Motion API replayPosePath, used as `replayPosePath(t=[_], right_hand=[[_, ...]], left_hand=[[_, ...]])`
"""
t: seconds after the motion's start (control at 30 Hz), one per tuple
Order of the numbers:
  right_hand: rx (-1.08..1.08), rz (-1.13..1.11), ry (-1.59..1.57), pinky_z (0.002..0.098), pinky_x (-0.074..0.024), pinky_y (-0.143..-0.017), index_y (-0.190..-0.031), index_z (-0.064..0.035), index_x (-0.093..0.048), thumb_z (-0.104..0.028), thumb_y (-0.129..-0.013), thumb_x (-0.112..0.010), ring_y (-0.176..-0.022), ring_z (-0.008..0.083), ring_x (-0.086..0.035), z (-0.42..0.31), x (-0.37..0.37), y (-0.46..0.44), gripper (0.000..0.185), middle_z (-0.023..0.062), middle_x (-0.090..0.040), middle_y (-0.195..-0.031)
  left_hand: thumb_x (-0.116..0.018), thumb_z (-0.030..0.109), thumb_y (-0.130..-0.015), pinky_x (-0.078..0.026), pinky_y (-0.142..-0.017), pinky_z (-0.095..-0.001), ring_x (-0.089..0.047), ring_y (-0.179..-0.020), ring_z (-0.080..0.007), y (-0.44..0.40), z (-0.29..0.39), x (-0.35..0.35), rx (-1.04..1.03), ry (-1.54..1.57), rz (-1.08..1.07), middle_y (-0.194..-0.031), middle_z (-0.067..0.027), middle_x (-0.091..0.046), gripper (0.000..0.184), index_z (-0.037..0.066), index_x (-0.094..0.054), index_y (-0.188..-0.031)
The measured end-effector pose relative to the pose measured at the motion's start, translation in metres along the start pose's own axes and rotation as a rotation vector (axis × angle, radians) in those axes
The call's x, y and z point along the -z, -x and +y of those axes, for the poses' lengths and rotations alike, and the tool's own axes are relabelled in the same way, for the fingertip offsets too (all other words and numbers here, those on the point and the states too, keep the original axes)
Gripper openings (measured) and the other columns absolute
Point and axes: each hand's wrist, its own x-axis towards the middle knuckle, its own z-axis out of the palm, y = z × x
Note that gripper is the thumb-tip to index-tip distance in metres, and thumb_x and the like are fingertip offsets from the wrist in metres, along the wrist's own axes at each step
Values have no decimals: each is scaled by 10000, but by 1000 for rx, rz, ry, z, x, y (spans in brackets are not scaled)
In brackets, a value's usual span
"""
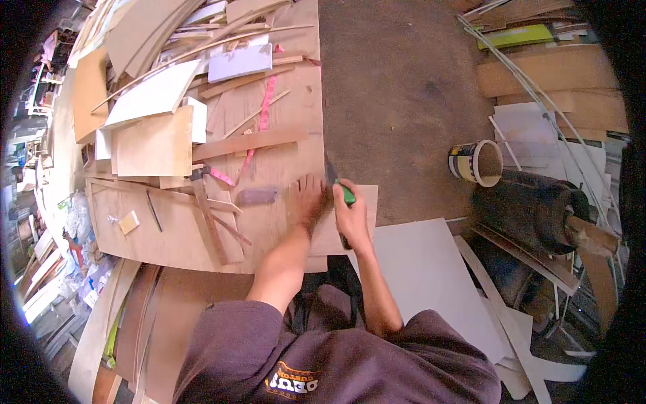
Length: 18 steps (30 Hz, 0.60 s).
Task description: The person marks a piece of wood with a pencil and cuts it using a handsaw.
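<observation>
My left hand [310, 196] lies flat on the thin plywood sheet [289, 225], fingers spread and pointing away from me. Close to its right, my right hand [352, 219] is closed round the green and black handle of what looks like a handsaw [348, 195]. A dark, narrow part of the tool reaches forward past the knuckles; most of it is hidden or blurred. Under the right hand is a pale wooden board [365, 202]. Left of my left hand rests a greyish cylinder [257, 196]. A hammer [205, 209] lies further left.
Wood offcuts and a white panel [151, 94] are piled at the back left, with a pink measuring tape [268, 101] among them. A bucket [488, 163] lies tipped on the right, beside a black roll [531, 209]. A white sheet [424, 269] extends below my right arm.
</observation>
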Motion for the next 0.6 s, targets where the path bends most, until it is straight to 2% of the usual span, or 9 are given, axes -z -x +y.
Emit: replayPosePath(t=[0.13,0.2,0.23,0.27,0.37,0.4,0.47,0.57,0.6], right_hand=[[-180,-102,-70,256,-296,-381,-1114,20,-578,-345,-959,-563,-426,58,-377,-30,11,-23,397,-20,-469,-596],[-125,-148,-8,248,-325,-398,-1117,28,-582,-337,-958,-566,-447,58,-407,-11,9,-16,398,-22,-485,-608],[-97,-170,22,244,-340,-407,-1118,31,-583,-333,-957,-567,-458,57,-422,-2,9,-13,398,-23,-493,-614],[132,-34,17,239,-350,-425,-1134,38,-578,-324,-955,-571,-480,54,-439,14,5,3,404,-19,-510,-626],[337,113,104,223,-368,-480,-1176,58,-561,-304,-949,-581,-540,46,-471,21,12,19,428,0,-560,-664],[145,45,58,226,-357,-457,-1171,51,-563,-304,-950,-580,-514,48,-458,4,12,9,418,-4,-544,-647],[-41,-57,-19,236,-325,-406,-1164,30,-566,-304,-952,-579,-459,54,-418,-9,15,-11,395,-16,-502,-612],[-380,-250,-276,259,-278,-345,-1155,2,-565,-305,-958,-572,-393,64,-359,-50,24,-26,365,-27,-442,-570],[-242,-179,-140,248,-297,-365,-1157,15,-566,-289,-958,-574,-421,54,-379,-41,18,-19,363,-30,-461,-588]], left_hand=[[-512,289,-883,-392,-836,-411,-515,-952,-246,2,-2,-17,-32,77,32,-919,-66,-546,192,107,-568,-908],[-513,289,-882,-389,-838,-412,-515,-954,-246,2,-5,-30,-30,101,63,-925,-69,-546,193,105,-568,-907],[-517,286,-879,-388,-839,-415,-512,-957,-253,0,-5,-31,-49,70,152,-933,-76,-545,194,100,-567,-902],[-521,284,-875,-386,-839,-419,-510,-959,-260,1,-5,-33,-66,42,231,-941,-83,-544,195,96,-567,-897],[-534,285,-862,-382,-845,-427,-504,-969,-273,5,-3,-27,-76,16,217,-955,-95,-541,207,83,-566,-898],[-534,285,-862,-382,-845,-427,-504,-969,-273,-2,-4,-25,-76,11,226,-955,-95,-541,207,83,-566,-898],[-545,286,-852,-379,-850,-433,-505,-959,-283,4,0,-23,4,212,59,-941,-98,-541,216,74,-565,-889],[-551,298,-845,-382,-843,-436,-511,-948,-288,1,2,-19,38,251,69,-928,-103,-545,218,85,-567,-886],[-551,298,-845,-382,-843,-436,-511,-948,-288,3,0,-21,38,249,72,-928,-103,-545,218,85,-567,-886]])
